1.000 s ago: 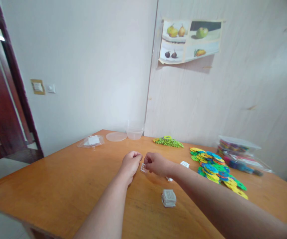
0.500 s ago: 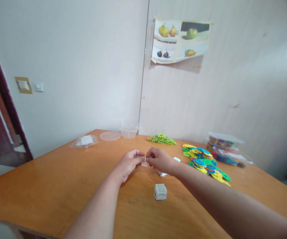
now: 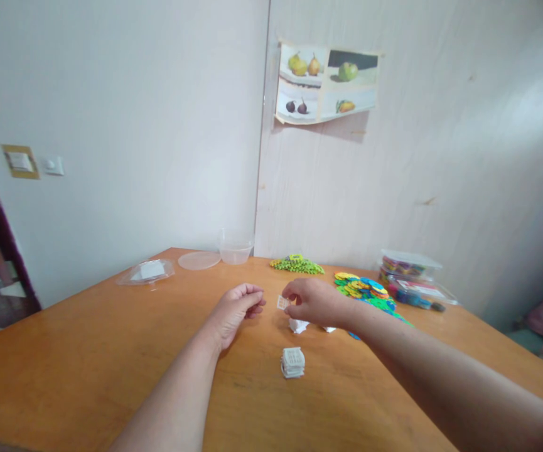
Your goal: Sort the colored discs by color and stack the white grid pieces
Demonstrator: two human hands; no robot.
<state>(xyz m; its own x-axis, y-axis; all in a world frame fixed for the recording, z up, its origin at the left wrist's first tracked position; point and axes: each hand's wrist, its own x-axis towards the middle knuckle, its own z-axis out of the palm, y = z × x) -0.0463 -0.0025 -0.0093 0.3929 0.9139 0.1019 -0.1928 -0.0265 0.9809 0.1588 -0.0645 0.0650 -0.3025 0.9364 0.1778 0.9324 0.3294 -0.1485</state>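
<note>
Right hand pinches a small white tile between thumb and fingertips, the tile sticking out past the fingertips toward the left hand and held clear above the table. Left hand sits just beside the tile, not touching it, fingers curled loosely inward; nothing visible in it, and whether anything is tucked inside the curl cannot be told. Below the tile, on the table near the right wrist, lie a couple of loose white pieces. Nearer the camera from the tile stands a short stack of white tiles, apart from both hands. Beyond the tile, toward the wall, a row of green discs. Right of the tile, partly behind the right hand, a spread of coloured discs, then clear boxes further right. Left and beyond the tile: clear cup, flat lid, clear tray. High above the tile, a fruit poster on the wall.
</note>
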